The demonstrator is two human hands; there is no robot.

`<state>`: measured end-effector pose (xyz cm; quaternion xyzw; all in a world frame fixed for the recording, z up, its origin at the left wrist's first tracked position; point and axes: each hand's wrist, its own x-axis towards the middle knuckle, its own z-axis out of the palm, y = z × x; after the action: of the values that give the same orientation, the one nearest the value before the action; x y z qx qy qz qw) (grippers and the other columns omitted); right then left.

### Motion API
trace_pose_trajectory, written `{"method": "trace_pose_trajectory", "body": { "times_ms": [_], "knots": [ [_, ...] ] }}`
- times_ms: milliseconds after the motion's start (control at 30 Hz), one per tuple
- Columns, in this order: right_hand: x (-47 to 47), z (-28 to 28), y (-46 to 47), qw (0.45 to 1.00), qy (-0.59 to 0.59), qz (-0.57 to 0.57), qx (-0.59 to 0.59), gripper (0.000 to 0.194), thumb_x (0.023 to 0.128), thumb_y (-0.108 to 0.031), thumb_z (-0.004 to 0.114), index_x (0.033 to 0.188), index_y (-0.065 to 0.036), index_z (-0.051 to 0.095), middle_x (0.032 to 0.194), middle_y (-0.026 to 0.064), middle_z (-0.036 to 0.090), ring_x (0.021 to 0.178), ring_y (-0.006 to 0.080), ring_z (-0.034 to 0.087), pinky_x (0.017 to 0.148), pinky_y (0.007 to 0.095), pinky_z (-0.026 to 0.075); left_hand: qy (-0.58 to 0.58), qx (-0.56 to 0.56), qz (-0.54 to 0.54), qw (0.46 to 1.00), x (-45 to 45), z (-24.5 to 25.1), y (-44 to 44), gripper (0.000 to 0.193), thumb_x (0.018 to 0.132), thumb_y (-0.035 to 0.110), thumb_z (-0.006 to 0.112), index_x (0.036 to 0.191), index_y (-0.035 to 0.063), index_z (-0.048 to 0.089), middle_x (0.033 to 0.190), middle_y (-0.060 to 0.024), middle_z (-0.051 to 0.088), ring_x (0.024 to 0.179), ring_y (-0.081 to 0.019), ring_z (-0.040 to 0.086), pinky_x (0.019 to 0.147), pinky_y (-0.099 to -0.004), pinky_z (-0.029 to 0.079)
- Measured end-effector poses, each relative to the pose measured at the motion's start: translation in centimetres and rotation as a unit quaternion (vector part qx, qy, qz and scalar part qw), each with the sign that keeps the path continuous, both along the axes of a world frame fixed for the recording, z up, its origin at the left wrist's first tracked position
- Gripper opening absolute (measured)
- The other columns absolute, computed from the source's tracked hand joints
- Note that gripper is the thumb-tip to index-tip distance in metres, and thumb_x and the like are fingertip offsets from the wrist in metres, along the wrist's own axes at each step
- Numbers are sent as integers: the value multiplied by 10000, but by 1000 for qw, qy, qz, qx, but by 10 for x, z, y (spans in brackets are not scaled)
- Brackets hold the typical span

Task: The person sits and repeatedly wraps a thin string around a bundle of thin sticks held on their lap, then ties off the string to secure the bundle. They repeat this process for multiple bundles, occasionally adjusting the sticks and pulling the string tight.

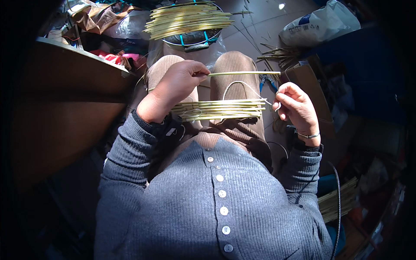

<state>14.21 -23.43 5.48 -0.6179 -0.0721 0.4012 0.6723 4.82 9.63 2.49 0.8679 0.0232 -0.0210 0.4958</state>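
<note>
My left hand pinches the end of a thin green stalk, which points right above my knees. Across my thighs lies a flat row of similar stalks, with thin white cord looped about it. One cord arches up from the row and runs to its right end. My right hand is just right of the row, its thumb and fingers closed on the white cord near its end.
Beyond my knees, a stack of stalks lies on a round metal pan. Blue-handled pliers, cut stalk pieces and a cardboard box are at the right. A white plastic bag lies farther back. A wooden panel stands at left.
</note>
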Motion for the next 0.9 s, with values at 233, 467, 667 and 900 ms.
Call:
{"method": "trace_pose_trajectory", "body": {
  "times_ms": [233, 467, 667, 900],
  "knots": [
    [-14, 10, 6, 996, -51, -50, 45, 38, 1001, -88, 563, 1022, -62, 581, 770, 48, 639, 592, 65, 580, 476, 182, 449, -153, 245, -23, 957, -7, -14, -39, 104, 907, 57, 580, 952, 50, 673, 886, -115, 643, 865, -318, 638, 756, -400, 527],
    [-16, -3, 12, 999, -42, -11, 11, 76, 1000, -140, 597, 1006, -65, 590, 759, 7, 650, 572, 57, 583, 509, 180, 458, -37, 163, -48, 985, -13, -16, -26, 230, 973, 166, 580, 1119, 22, 685, 1004, -165, 695, 922, -340, 659, 815, -392, 524],
    [-14, -6, 7, 998, -44, -37, 30, 74, 996, -137, 600, 1006, -64, 598, 763, 13, 644, 581, 61, 581, 501, 183, 460, -66, 190, -85, 976, -10, -9, -14, 203, 939, 124, 610, 1095, 24, 694, 990, -153, 693, 921, -344, 655, 800, -397, 524],
    [-18, 5, -3, 981, -38, -56, 183, 69, 1006, -92, 551, 1040, -51, 594, 814, 42, 646, 659, 70, 611, 524, 202, 507, -30, 195, -52, 979, -19, -16, -35, 109, 913, 96, 625, 982, 38, 685, 906, -141, 649, 887, -336, 638, 769, -410, 512]
  ]
}}
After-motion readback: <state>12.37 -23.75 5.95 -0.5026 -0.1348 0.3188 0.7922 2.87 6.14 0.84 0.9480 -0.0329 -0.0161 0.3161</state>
